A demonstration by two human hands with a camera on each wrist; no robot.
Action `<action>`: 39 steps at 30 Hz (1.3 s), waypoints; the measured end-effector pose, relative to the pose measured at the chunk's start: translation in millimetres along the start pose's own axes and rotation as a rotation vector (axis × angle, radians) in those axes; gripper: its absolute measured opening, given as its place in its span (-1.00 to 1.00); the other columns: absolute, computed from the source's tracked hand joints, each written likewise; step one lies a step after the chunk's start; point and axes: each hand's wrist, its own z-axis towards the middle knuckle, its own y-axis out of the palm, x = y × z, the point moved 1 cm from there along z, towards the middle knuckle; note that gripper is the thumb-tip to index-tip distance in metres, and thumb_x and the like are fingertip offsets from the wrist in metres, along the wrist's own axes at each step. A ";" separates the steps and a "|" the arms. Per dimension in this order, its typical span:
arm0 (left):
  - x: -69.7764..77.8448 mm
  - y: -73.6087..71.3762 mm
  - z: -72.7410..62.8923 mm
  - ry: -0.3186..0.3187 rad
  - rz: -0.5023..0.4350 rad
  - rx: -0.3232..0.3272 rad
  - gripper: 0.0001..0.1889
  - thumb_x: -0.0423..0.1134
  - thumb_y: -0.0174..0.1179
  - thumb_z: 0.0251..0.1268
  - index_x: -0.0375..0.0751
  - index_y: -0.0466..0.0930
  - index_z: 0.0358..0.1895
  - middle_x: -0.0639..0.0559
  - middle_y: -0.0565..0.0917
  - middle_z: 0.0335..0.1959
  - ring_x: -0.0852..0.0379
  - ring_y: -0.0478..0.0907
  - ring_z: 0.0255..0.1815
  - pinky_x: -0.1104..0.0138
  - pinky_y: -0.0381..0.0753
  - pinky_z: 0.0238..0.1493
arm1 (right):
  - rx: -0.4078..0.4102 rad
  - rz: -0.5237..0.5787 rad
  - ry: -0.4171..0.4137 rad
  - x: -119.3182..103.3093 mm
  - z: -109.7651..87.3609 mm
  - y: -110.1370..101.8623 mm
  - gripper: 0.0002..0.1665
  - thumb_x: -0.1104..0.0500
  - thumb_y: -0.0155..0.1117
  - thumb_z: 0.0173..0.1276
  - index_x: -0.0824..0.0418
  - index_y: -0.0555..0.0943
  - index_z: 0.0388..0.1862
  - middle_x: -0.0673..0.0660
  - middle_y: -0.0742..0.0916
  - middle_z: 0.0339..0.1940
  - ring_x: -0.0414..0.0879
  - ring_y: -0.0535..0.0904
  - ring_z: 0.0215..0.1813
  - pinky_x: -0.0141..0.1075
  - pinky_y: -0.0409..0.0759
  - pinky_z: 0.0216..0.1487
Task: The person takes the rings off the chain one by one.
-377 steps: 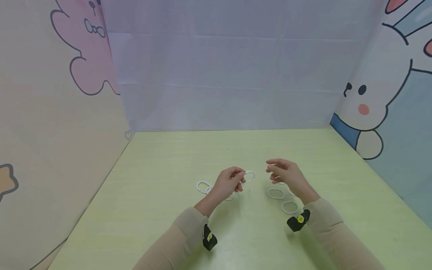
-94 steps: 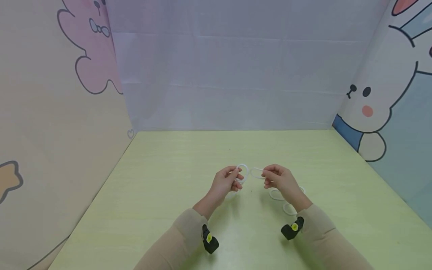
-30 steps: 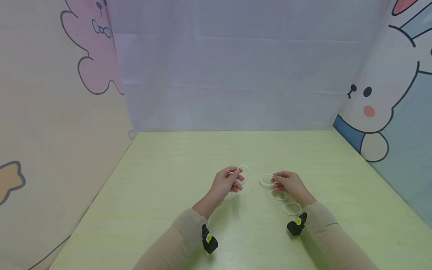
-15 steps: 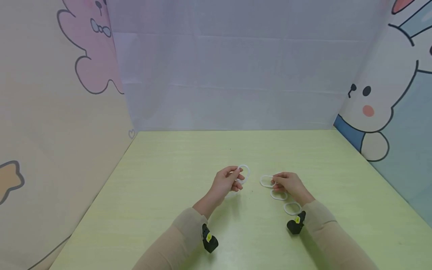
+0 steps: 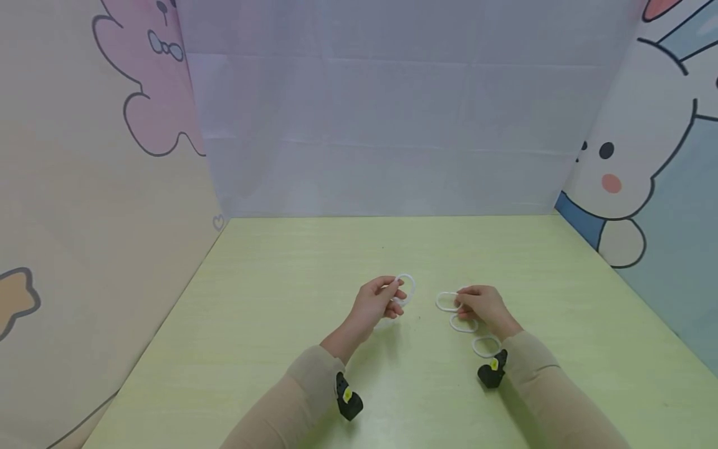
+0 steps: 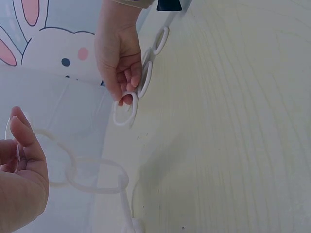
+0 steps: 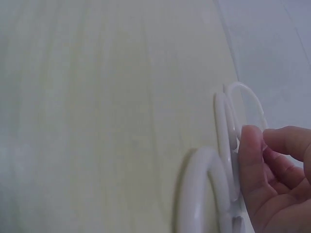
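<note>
My left hand [image 5: 373,305] is raised over the table and pinches a white oval chain link [image 5: 414,288] between thumb and fingers. In the left wrist view, several linked white links [image 6: 97,190] hang from that hand as a short chain, its lower end down by the tabletop. To the right, my right hand [image 5: 487,307] pinches another white link [image 5: 437,302] by one end, low over the table. Just below that hand lies a loose link [image 5: 464,332], partly behind the fingers. A second loose link [image 5: 473,346] rests nearer, beside the right wrist.
The pale yellow-green table [image 5: 291,268] meets an upright white sheet [image 5: 364,125] at the back. Printed cartoon panels stand at both sides, with a rabbit [image 5: 617,137] on the right. Black wrist cameras [image 5: 349,402] sit on both sleeves.
Links that lay left of my left hand now hang from it. My right hand, bare earlier, took a link, held it near the left one, then lowered it rightward; lately it shifted slightly right.
</note>
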 end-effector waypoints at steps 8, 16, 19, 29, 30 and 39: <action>-1.4 -0.1 0.8 -0.006 0.006 0.001 -0.69 -0.25 -0.01 0.41 -0.44 0.44 0.04 -0.04 0.59 -0.40 0.25 0.50 -0.63 0.49 0.49 -0.57 | -0.004 -0.023 0.022 -0.3 1.0 1.0 -0.59 0.40 -0.02 0.32 0.67 0.33 0.08 0.22 0.63 -0.41 -0.19 0.58 -0.52 -0.39 0.58 -0.41; 0.0 0.8 -0.2 -0.009 0.007 0.007 -0.68 -0.25 0.00 0.40 -0.44 0.44 0.04 -0.04 0.59 -0.40 0.24 0.50 -0.63 0.49 0.49 -0.57 | -0.005 -0.023 0.029 0.0 1.0 0.7 -0.59 0.41 -0.04 0.34 0.67 0.32 0.09 0.23 0.63 -0.40 -0.20 0.58 -0.51 -0.40 0.58 -0.40; 0.5 0.7 -1.0 -0.010 0.009 0.007 -0.68 -0.25 -0.01 0.41 -0.45 0.44 0.05 -0.04 0.59 -0.40 0.25 0.49 -0.64 0.49 0.49 -0.57 | -0.004 -0.021 0.026 0.0 0.7 0.5 -0.59 0.41 -0.05 0.35 0.68 0.31 0.10 0.22 0.63 -0.41 -0.21 0.58 -0.51 -0.40 0.58 -0.40; 2.7 1.8 -2.7 -0.001 0.017 0.008 -0.67 -0.22 0.00 0.41 -0.42 0.44 0.06 -0.02 0.59 -0.40 0.24 0.50 -0.63 0.49 0.48 -0.58 | 0.019 -0.036 -0.005 -2.6 -1.3 -0.1 -0.63 0.43 -0.02 0.34 0.70 0.36 0.04 0.20 0.65 -0.46 -0.20 0.58 -0.53 -0.38 0.58 -0.42; 2.2 1.8 -2.3 0.000 0.015 0.007 -0.67 -0.22 -0.01 0.41 -0.43 0.44 0.06 -0.02 0.59 -0.41 0.24 0.50 -0.63 0.49 0.48 -0.58 | 0.020 -0.037 -0.009 -2.6 -1.6 -0.4 -0.64 0.42 -0.02 0.34 0.70 0.36 0.03 0.21 0.65 -0.44 -0.20 0.59 -0.53 -0.38 0.59 -0.42; -0.3 1.5 -0.3 -0.012 0.011 0.004 -0.69 -0.24 0.01 0.40 -0.42 0.45 0.05 -0.04 0.60 -0.40 0.25 0.50 -0.63 0.49 0.49 -0.57 | 0.035 -0.073 -0.038 -5.5 -6.1 -1.1 -0.63 0.37 0.00 0.37 0.68 0.39 0.02 0.31 0.66 -0.27 -0.20 0.59 -0.50 -0.37 0.59 -0.39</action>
